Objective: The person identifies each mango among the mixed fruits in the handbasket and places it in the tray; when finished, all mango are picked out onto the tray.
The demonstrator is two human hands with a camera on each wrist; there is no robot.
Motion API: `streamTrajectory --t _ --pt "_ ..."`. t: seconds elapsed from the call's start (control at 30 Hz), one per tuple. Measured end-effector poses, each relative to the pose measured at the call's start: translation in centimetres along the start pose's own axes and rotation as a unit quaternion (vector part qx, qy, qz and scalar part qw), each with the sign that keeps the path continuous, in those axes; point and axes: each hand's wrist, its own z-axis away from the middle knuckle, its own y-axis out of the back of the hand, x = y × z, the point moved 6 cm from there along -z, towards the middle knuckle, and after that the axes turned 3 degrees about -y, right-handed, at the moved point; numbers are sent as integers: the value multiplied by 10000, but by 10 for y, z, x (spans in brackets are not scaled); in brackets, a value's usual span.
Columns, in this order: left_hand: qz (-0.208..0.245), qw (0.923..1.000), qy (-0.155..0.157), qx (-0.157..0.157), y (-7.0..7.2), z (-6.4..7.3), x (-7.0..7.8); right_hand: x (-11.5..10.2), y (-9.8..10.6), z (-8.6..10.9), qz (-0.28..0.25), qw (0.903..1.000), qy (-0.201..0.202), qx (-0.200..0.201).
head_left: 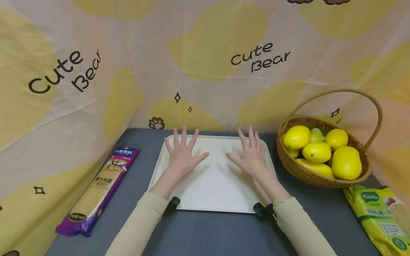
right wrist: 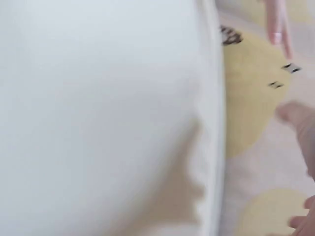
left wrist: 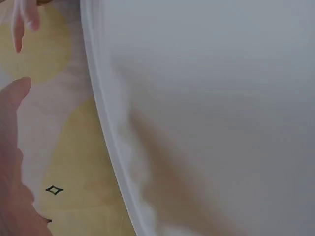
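Observation:
A white rectangular tray lies on the grey table. Above its left half I hold out my left hand, fingers straight and spread wide. My right hand is spread the same way over the tray's right half, and the two thumbs point toward each other with a gap between. Neither hand holds anything. Soft shadows of the hands fall on the tray, seen in both wrist views. The left hand shows at the left edge of the left wrist view; part of the right hand shows in the right wrist view.
Left of the tray lies a purple pack of pasta. On the right stands a wicker basket with a tall handle, holding several lemons and green fruit. A yellow-green Knorr bag lies at the right edge. Patterned cloth hangs behind.

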Motion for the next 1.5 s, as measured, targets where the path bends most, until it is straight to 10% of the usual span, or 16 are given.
streamTrajectory --t 0.1,0.23,0.33,0.43,0.63,0.83,1.5 --pt "950 9948 -374 38 11 16 -3 -8 37 15 -628 9963 539 247" --pt "2322 9697 -764 51 27 42 -16 -6 103 29 -867 9871 1077 805" --pt "2775 9583 -683 -13 34 57 -34 12 147 25 -618 9915 798 823" --pt "2771 9598 -294 -338 31 69 -55 43 172 11 -249 9997 77 5" --pt "2536 9542 405 -1533 8 87 -86 94 164 -11 148 9800 -434 -1936" --pt "2309 9532 67 -1949 -11 99 -95 117 147 -10 226 9593 -605 -2749" --pt "2441 9513 -70 -1878 -16 108 -107 117 159 1 -230 9797 -641 -1884"
